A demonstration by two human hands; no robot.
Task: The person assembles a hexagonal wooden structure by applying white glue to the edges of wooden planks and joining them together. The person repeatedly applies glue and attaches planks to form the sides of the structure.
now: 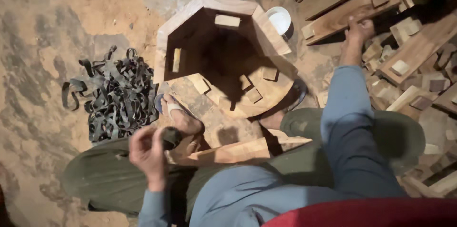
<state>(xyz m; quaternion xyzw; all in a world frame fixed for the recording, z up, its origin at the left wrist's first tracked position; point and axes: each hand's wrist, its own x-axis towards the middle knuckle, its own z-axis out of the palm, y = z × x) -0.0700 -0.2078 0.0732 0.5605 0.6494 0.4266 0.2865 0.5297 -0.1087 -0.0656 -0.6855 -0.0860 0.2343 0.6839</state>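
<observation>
I sit on the ground with a hollow octagonal wooden frame standing between my feet. My left hand is raised over my left knee and closed on a small dark round object; what it is I cannot tell. My right hand reaches far out to the right, fingers spread on a long wooden plank with a small block fixed to it. A short wooden board lies across my lap.
A heap of black rubber strips lies on the dirt floor at left. A white bowl sits behind the frame. Many loose wooden blocks and planks are piled at right. My left foot wears a sandal.
</observation>
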